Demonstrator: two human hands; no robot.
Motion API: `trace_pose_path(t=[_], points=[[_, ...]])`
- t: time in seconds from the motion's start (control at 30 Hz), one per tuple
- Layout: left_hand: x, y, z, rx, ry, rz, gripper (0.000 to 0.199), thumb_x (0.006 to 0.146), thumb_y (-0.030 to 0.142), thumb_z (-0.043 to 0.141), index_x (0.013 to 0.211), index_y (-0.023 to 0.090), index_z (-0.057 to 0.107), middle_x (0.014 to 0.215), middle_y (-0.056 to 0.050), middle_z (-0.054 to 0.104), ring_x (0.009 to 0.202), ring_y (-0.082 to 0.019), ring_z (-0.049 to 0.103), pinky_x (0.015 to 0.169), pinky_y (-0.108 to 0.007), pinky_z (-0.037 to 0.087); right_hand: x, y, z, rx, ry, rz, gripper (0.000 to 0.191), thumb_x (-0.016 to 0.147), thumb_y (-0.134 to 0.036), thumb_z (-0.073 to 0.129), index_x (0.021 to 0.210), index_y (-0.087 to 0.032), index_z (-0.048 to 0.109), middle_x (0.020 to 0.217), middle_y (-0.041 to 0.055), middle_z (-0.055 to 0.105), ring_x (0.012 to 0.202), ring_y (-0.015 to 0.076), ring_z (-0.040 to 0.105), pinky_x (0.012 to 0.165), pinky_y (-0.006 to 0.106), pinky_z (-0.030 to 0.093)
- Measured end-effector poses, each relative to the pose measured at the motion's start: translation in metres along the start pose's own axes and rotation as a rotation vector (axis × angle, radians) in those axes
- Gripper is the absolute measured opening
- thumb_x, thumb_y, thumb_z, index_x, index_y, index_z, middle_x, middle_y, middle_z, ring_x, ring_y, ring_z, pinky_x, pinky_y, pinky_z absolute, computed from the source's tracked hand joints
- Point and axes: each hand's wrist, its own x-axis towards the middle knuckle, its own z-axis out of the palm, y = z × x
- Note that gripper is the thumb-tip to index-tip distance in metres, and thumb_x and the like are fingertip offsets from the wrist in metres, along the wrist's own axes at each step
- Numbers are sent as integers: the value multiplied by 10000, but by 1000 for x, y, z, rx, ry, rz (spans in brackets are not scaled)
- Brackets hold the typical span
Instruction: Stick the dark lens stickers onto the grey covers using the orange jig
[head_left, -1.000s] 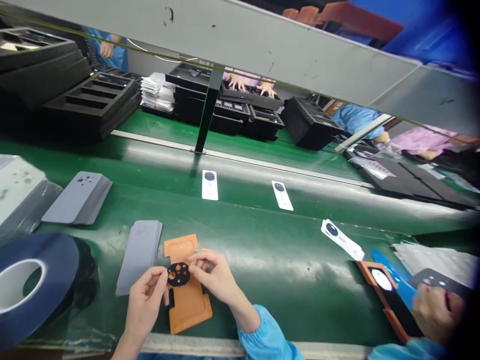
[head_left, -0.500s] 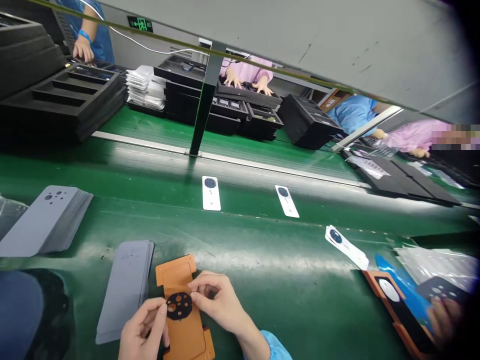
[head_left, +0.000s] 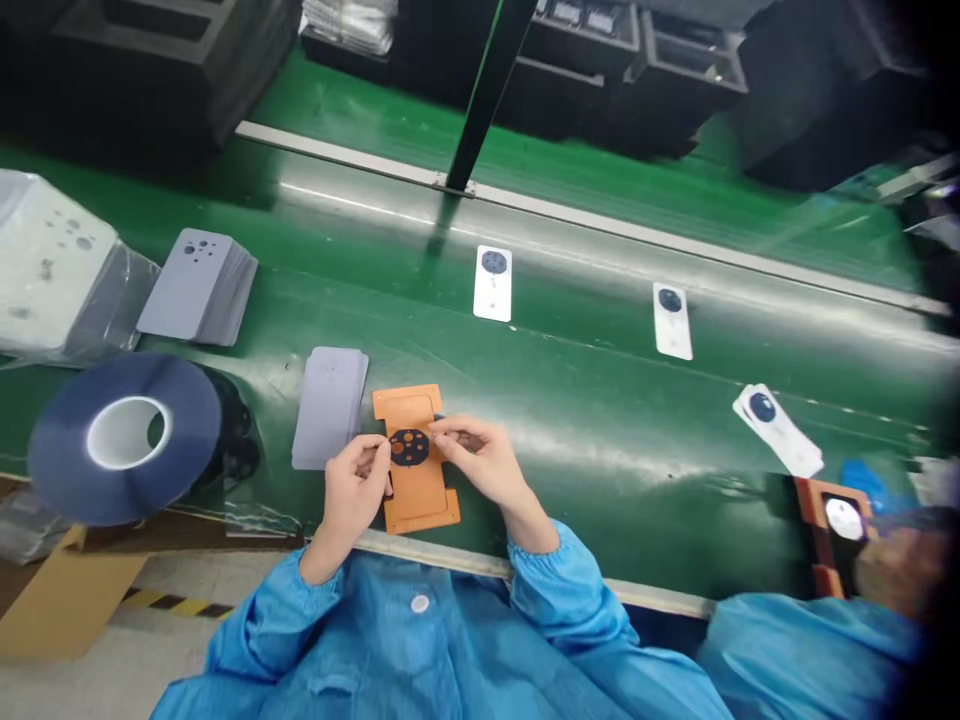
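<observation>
Between my hands is a round black sticker with several holes, held by its edges over an orange fixture plate on the green bench. My left hand pinches the sticker's left edge between thumb and fingertips. On the opposite side, the thumb and finger of my right hand close on its right edge. I cannot tell whether the sticker touches the plate. Just left of the fixture lies a stack of grey phone-shaped sheets.
A large roll of dark film and another stack of grey sheets stand to the left. White cards with black discs lie ahead, one card nearest the post. At right, a co-worker's hand is by another orange fixture.
The view has tilted down, so the film roll and my sleeves now show and the people across the bench have left the frame. Both hands still hold the sticker over the fixture.
</observation>
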Motion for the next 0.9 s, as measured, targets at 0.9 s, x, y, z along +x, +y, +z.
trace_pose_path(t=[0.9], points=[[-8, -12, -4, 664, -19, 428, 331, 1037, 312, 515, 1288, 180, 684, 838, -37, 657, 680, -149, 604, 674, -259, 466, 35, 5, 3, -271, 59, 27, 336, 814, -386, 723, 1003, -130, 830, 803, 71, 748, 565, 112, 489, 543, 270, 383]])
